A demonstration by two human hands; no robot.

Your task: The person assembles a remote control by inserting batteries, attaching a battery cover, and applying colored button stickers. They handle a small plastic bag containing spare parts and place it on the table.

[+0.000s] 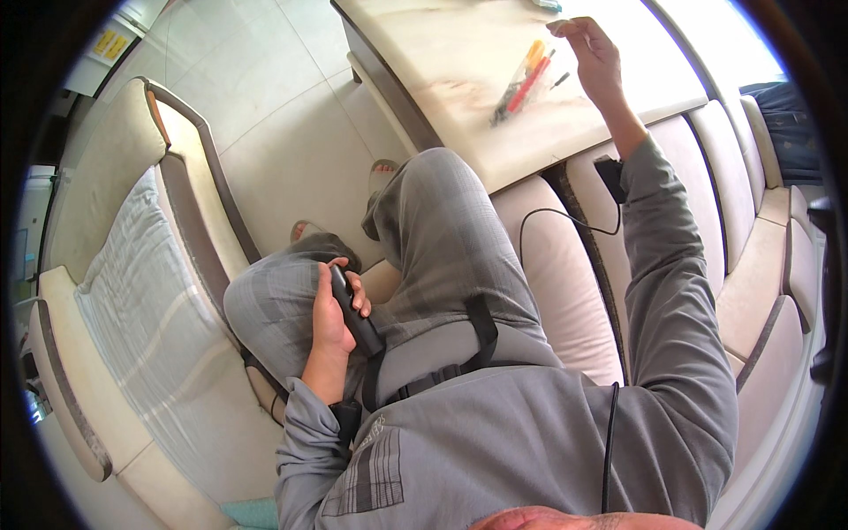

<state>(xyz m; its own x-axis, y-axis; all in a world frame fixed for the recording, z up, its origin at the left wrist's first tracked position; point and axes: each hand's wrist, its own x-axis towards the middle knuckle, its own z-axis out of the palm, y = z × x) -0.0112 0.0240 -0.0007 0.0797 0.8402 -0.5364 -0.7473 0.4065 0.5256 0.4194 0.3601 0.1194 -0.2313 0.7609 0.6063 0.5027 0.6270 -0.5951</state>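
Observation:
My left hand (329, 309) rests by my lap with its fingers wrapped round a black, tube-shaped handheld device (358, 316). The device tilts, its wider end toward my waist. My right arm reaches out over the marble-patterned table (433, 62). Over the tabletop, my right hand (595, 62) has its thumb and fingers drawn together in a pinch; anything between the tips is too small to make out. To the left of that hand lies a clear plastic pouch (511, 99) with a yellow piece and a red stick-shaped piece. A short black piece (560, 80) lies beside the pouch.
A teal-and-white item (548, 4) sits at the table's far edge. Cream sofa seats (565, 274) run along my right, and a sofa with a grey cover (146, 291) stands at left. A thin black cable (565, 212) loops from my right wrist.

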